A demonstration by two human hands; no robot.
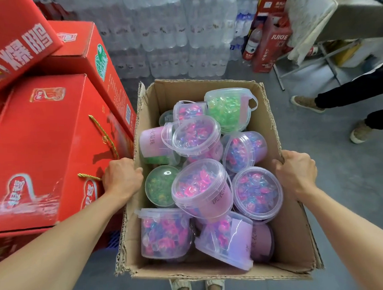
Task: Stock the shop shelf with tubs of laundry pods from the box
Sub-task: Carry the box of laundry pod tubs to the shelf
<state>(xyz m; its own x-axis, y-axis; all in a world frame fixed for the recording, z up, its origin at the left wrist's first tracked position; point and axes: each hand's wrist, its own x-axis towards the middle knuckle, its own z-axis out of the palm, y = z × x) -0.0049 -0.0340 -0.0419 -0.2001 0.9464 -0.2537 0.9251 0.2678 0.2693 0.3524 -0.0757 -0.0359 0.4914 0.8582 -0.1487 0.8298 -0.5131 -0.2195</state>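
An open cardboard box (293, 235) hangs in front of me above the floor, with my feet visible beneath its near edge. It holds several clear plastic tubs of laundry pods, piled loosely, some upright and some on their sides. Most carry pink and blue pods, like the tub in the middle (201, 188); a green tub (228, 108) sits at the far end and another green one (160, 185) by the left wall. My left hand (122, 176) grips the box's left wall. My right hand (297, 171) grips its right wall. No shelf is in view.
Stacked red cartons (44, 139) press close on the left of the box. Shrink-wrapped packs of water bottles (169, 35) fill the wall ahead. A red juice carton (271, 43) and a cloth-covered table (334, 15) stand at the right, with another person's legs (350, 105) beside it.
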